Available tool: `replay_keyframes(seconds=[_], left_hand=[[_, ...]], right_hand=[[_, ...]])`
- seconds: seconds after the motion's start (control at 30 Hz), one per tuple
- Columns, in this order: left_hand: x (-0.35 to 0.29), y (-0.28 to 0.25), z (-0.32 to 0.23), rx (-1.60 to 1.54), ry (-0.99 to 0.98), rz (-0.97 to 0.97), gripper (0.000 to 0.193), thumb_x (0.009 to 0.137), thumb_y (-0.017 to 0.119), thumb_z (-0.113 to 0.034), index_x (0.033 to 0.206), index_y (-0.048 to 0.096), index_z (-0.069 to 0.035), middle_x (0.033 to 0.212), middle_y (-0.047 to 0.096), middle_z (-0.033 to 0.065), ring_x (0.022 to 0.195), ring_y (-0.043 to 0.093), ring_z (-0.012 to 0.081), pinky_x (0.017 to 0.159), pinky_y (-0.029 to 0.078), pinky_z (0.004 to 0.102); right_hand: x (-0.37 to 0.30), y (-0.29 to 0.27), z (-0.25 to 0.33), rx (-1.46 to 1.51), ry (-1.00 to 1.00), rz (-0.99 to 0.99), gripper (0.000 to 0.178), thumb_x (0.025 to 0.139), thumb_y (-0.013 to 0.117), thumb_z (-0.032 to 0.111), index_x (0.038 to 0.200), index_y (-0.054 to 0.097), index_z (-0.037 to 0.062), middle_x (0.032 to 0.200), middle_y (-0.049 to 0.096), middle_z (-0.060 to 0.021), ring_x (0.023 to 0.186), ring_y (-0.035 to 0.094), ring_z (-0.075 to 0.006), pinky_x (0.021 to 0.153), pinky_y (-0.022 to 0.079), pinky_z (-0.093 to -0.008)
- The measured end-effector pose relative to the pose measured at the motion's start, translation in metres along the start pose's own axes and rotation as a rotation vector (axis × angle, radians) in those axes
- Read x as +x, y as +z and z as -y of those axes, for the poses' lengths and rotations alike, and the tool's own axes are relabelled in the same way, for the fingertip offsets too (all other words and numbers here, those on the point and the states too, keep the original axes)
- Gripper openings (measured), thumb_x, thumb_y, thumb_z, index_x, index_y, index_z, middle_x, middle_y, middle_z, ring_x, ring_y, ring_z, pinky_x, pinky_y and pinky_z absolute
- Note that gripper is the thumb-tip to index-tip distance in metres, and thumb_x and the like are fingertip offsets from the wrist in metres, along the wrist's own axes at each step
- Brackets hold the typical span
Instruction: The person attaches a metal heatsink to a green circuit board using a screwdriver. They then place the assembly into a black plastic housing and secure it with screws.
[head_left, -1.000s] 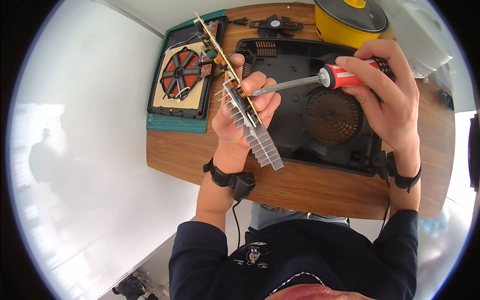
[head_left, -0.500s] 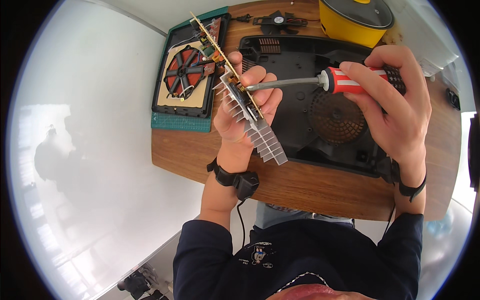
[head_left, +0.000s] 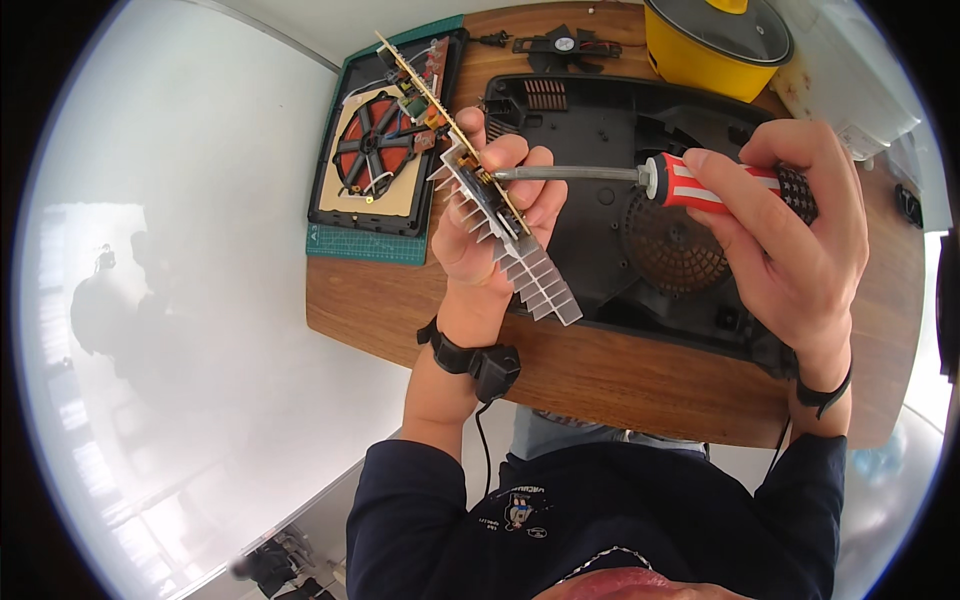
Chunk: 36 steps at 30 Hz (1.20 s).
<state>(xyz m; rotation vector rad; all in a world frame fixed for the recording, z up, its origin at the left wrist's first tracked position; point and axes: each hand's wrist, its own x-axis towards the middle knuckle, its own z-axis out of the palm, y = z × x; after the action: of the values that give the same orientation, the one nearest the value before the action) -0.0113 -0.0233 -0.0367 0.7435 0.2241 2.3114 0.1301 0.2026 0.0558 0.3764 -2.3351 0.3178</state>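
Observation:
My left hand (head_left: 478, 225) is closed around a circuit board (head_left: 436, 102), which is held up on edge above the table. A silver finned heat sink (head_left: 540, 282) is attached to the board and slants down toward me. In my right hand (head_left: 790, 220) is a screwdriver (head_left: 690, 183) with a red, white and black handle, gripped between thumb and fingers. Its metal shaft runs left, and the tip meets the board by the left fingertips. Exactly what the tip touches is too small to tell.
Behind my hands lies a black plastic housing (head_left: 600, 285) with round vents. To the left, a black cover with a red-and-black coil (head_left: 372, 145) rests on a green cutting mat (head_left: 370, 245). A small black fan (head_left: 566, 46) and a yellow pot (head_left: 710, 65) stand at the back.
My right hand and the screwdriver handle have dropped slightly, so the shaft lies more level. The tip stays at the same spot on the board. My left hand keeps its hold.

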Motion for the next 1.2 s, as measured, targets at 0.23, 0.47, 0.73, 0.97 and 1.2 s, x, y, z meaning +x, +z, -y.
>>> replay_keyframes(seconds=[0.23, 0.47, 0.73, 0.97, 1.2], left_hand=[[0.001, -0.002, 0.0, -0.005, 0.005, 0.019, 0.066, 0.085, 0.085, -0.017, 0.139, 0.049, -0.022, 0.116, 0.068, -0.0043, 0.093, 0.059, 0.0154, 0.079, 0.05, 0.0297], [0.001, 0.0, 0.0, -0.003, 0.018, 0.021, 0.065, 0.085, 0.085, -0.015, 0.139, 0.049, -0.022, 0.118, 0.069, -0.0032, 0.095, 0.06, 0.0167, 0.079, 0.051, 0.0313], [0.001, 0.001, -0.001, -0.038, -0.022, 0.022, 0.068, 0.083, 0.086, -0.013, 0.14, 0.049, -0.02, 0.116, 0.069, -0.0017, 0.095, 0.061, 0.0186, 0.078, 0.052, 0.0316], [0.002, -0.002, 0.001, -0.056, -0.048, 0.073, 0.074, 0.081, 0.086, -0.015, 0.143, 0.046, -0.018, 0.114, 0.064, 0.0021, 0.096, 0.061, 0.0202, 0.078, 0.051, 0.0302], [0.002, -0.004, 0.003, -0.031, -0.073, 0.07, 0.072, 0.085, 0.082, -0.016, 0.146, 0.043, -0.014, 0.114, 0.061, 0.0064, 0.097, 0.062, 0.0224, 0.077, 0.051, 0.0305]], right_hand=[[0.0, 0.0, 0.002, 0.056, 0.01, 0.007, 0.051, 0.056, 0.085, 0.002, 0.106, 0.078, 0.0079, 0.092, 0.057, -0.008, 0.077, 0.056, -0.0216, 0.062, 0.046, -0.0311], [0.0, 0.004, -0.002, 0.213, 0.035, 0.039, 0.052, 0.057, 0.083, 0.0, 0.108, 0.077, 0.0051, 0.09, 0.055, -0.0083, 0.074, 0.055, -0.0211, 0.06, 0.044, -0.0307], [-0.002, 0.009, -0.011, 0.37, 0.094, 0.104, 0.05, 0.059, 0.083, 0.002, 0.109, 0.076, 0.0039, 0.091, 0.055, -0.0072, 0.075, 0.054, -0.0201, 0.063, 0.044, -0.0303], [-0.004, 0.015, -0.021, 0.354, 0.09, 0.089, 0.048, 0.062, 0.083, 0.005, 0.109, 0.077, 0.0056, 0.095, 0.056, -0.0078, 0.082, 0.058, -0.0219, 0.069, 0.048, -0.032], [-0.006, 0.019, -0.032, 0.262, 0.045, 0.021, 0.041, 0.068, 0.083, 0.007, 0.11, 0.077, 0.0066, 0.103, 0.06, -0.0103, 0.093, 0.064, -0.0258, 0.078, 0.054, -0.0345]])
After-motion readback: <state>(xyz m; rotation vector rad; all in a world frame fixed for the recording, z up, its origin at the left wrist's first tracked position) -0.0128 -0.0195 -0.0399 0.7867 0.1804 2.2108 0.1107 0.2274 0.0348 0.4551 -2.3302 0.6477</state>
